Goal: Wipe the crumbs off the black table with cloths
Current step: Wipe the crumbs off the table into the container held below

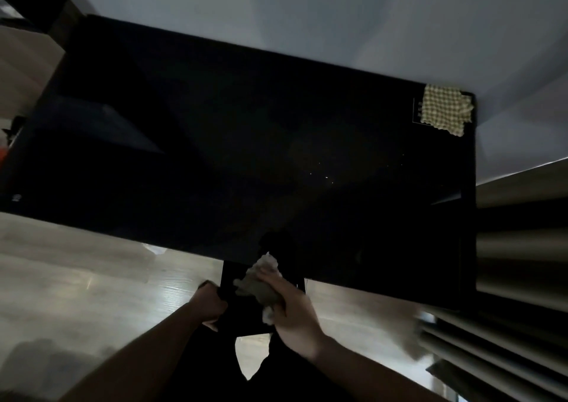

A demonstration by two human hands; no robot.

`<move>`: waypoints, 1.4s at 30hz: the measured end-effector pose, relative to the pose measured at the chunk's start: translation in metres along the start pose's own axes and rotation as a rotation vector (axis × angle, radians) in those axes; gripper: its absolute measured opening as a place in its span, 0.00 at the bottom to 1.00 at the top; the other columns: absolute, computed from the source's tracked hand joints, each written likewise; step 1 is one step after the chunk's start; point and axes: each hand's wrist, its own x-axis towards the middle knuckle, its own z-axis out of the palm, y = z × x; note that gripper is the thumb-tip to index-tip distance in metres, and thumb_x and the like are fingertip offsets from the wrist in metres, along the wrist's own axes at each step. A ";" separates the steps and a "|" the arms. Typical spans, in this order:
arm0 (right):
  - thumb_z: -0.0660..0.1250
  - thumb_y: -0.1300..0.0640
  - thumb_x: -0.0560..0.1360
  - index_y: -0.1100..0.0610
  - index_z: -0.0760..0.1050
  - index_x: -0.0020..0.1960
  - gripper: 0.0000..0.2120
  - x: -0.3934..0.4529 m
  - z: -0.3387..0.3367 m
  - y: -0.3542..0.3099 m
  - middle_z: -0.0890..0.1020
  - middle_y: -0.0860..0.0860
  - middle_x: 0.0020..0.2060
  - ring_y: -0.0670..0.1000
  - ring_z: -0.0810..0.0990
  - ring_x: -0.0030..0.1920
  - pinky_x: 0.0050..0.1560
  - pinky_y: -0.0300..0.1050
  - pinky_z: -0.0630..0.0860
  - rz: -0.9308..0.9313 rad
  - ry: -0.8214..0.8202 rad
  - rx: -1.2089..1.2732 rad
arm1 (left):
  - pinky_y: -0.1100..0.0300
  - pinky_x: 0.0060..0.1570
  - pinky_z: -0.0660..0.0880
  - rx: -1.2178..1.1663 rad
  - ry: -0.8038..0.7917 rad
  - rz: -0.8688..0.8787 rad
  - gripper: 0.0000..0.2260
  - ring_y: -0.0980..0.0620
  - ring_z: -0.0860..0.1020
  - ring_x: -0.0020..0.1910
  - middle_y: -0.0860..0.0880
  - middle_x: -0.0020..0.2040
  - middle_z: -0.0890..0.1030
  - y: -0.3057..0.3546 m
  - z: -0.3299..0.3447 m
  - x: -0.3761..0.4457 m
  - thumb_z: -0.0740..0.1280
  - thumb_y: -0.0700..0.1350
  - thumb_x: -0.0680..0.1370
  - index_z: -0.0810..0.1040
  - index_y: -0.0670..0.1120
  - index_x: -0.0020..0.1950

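Currently right hand (293,312) grips a crumpled cloth (261,282) at the black table's (215,131) near edge. Left hand (212,308) grasps a dark flat object (242,318) held just below that edge. Few crumbs (326,177) mid-table. Checkered cloth (445,108) lies on far right corner.

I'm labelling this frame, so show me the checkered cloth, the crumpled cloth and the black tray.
checkered cloth (445,109), head view, middle of its weave.
crumpled cloth (263,282), head view, bunched middle by the right hand.
black tray (233,278), head view, its bare left part.
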 end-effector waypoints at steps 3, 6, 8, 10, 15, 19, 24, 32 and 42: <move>0.60 0.74 0.75 0.43 0.73 0.76 0.37 0.026 -0.034 -0.017 0.77 0.36 0.71 0.38 0.74 0.72 0.72 0.35 0.70 -0.028 0.148 0.027 | 0.67 0.20 0.75 -0.026 0.002 -0.001 0.09 0.57 0.80 0.22 0.47 0.33 0.81 -0.003 -0.002 0.004 0.63 0.33 0.76 0.79 0.41 0.52; 0.63 0.71 0.78 0.47 0.71 0.77 0.32 0.071 -0.084 -0.019 0.79 0.43 0.70 0.43 0.79 0.69 0.66 0.28 0.70 -0.071 0.373 -0.050 | 0.64 0.26 0.80 -0.030 0.001 -0.016 0.12 0.55 0.85 0.30 0.40 0.42 0.86 -0.004 -0.002 0.003 0.63 0.34 0.75 0.81 0.38 0.56; 0.63 0.71 0.79 0.46 0.70 0.78 0.33 0.101 -0.122 -0.024 0.76 0.44 0.73 0.44 0.76 0.72 0.69 0.27 0.68 -0.070 0.455 -0.144 | 0.57 0.40 0.84 0.006 0.000 -0.006 0.16 0.45 0.87 0.45 0.38 0.50 0.87 -0.005 0.000 0.004 0.63 0.35 0.75 0.81 0.36 0.61; 0.62 0.71 0.80 0.43 0.69 0.78 0.33 0.132 -0.156 -0.024 0.69 0.40 0.78 0.41 0.67 0.77 0.77 0.33 0.63 -0.047 0.499 -0.225 | 0.58 0.39 0.83 0.024 0.010 -0.004 0.18 0.44 0.86 0.45 0.41 0.48 0.86 -0.004 0.002 0.004 0.63 0.35 0.76 0.80 0.37 0.65; 0.62 0.62 0.83 0.46 0.68 0.78 0.25 0.198 -0.199 -0.012 0.64 0.48 0.81 0.54 0.64 0.80 0.78 0.54 0.68 0.028 0.508 -0.499 | 0.63 0.34 0.80 0.012 0.032 -0.042 0.17 0.47 0.83 0.43 0.43 0.48 0.85 -0.006 0.007 0.011 0.64 0.36 0.77 0.78 0.38 0.65; 0.59 0.49 0.83 0.41 0.55 0.83 0.30 0.223 -0.188 -0.008 0.49 0.54 0.85 0.61 0.46 0.84 0.83 0.65 0.50 0.231 0.348 -0.804 | 0.53 0.53 0.82 0.008 0.048 -0.068 0.14 0.42 0.85 0.55 0.39 0.54 0.86 -0.013 0.010 0.014 0.65 0.38 0.76 0.81 0.36 0.60; 0.64 0.51 0.80 0.44 0.61 0.83 0.32 0.201 -0.124 0.000 0.55 0.54 0.84 0.58 0.52 0.84 0.81 0.64 0.56 -0.011 0.302 -0.901 | 0.52 0.53 0.82 0.012 0.043 -0.069 0.13 0.42 0.85 0.53 0.40 0.51 0.87 -0.017 0.011 0.018 0.67 0.42 0.75 0.82 0.37 0.57; 0.63 0.61 0.71 0.43 0.71 0.77 0.35 0.072 -0.016 0.027 0.65 0.41 0.81 0.44 0.55 0.83 0.80 0.58 0.59 -0.268 -0.021 -0.569 | 0.52 0.52 0.81 0.000 0.034 -0.047 0.14 0.41 0.85 0.53 0.38 0.52 0.87 -0.016 0.010 0.016 0.68 0.41 0.75 0.82 0.37 0.58; 0.61 0.75 0.74 0.41 0.75 0.71 0.36 0.041 -0.048 -0.023 0.79 0.32 0.67 0.36 0.76 0.69 0.71 0.38 0.73 -0.091 0.196 0.071 | 0.50 0.50 0.83 -0.004 0.045 -0.014 0.10 0.40 0.87 0.50 0.36 0.49 0.87 -0.010 0.006 0.007 0.67 0.38 0.74 0.83 0.35 0.52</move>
